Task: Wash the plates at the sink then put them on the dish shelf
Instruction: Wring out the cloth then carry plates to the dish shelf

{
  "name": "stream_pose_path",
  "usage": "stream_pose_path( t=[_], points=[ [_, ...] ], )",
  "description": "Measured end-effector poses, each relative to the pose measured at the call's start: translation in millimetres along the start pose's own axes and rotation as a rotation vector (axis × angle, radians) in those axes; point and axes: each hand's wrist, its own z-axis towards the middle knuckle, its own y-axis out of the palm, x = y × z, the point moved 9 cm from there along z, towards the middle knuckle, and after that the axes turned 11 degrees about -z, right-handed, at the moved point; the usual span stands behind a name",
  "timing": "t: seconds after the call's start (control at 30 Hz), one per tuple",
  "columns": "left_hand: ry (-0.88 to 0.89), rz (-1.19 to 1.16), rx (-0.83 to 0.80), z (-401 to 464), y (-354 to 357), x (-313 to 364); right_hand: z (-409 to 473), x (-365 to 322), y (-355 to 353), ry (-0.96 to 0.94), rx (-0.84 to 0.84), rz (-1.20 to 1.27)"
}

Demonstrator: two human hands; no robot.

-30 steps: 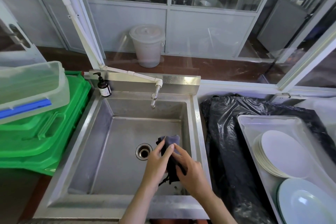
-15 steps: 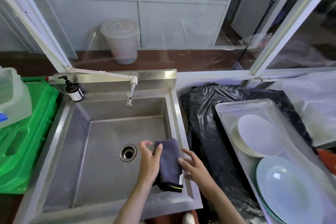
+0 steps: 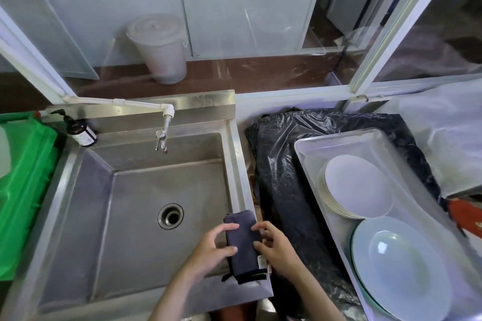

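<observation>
A folded dark grey cloth lies over the right rim of the steel sink, near its front corner. My left hand touches the cloth's left edge with thumb and fingertips. My right hand touches its right edge the same way. Neither hand lifts it. To the right, a clear plastic tray holds a stack of white plates and, nearer me, a large pale plate. The sink basin is dry, with the drain open to view. No plate is in the sink.
The tap hangs over the back of the basin, with a dark soap bottle at the back left corner. Green crates stand left of the sink. A black plastic bag covers the counter under the tray. A glass partition rises behind.
The cloth has gone from my left hand's grip over the basin to lying on the right rim. My right hand has come in to its other edge. My view has swung right.
</observation>
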Motion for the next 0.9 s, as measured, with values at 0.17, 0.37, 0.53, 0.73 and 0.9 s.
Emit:
stream_pose_path(
  t=[0.17, 0.37, 0.53, 0.73, 0.9],
  points=[
    [-0.109, -0.045, 0.002, 2.9, 8.6, -29.9, 4.4, 21.6, 11.1, 0.006, -0.16, -0.104],
    [-0.111, 0.088, 0.048, 10.0, 17.7, -54.1, 7.2, 44.1, 21.9, 0.026, -0.251, -0.151],
    [-0.118, 0.13, 0.063, 16.8, 26.4, -72.8, 6.8, 59.0, 27.7, 0.004, -0.313, -0.241],
    [-0.129, 0.259, 0.05, 18.4, 43.4, -79.9, 7.0, 78.7, 30.3, 0.042, -0.315, -0.353],
    [-0.134, 0.332, 0.05, 17.0, 50.4, -90.5, 1.0, 91.2, 36.9, 0.097, -0.329, -0.399]
  ],
)
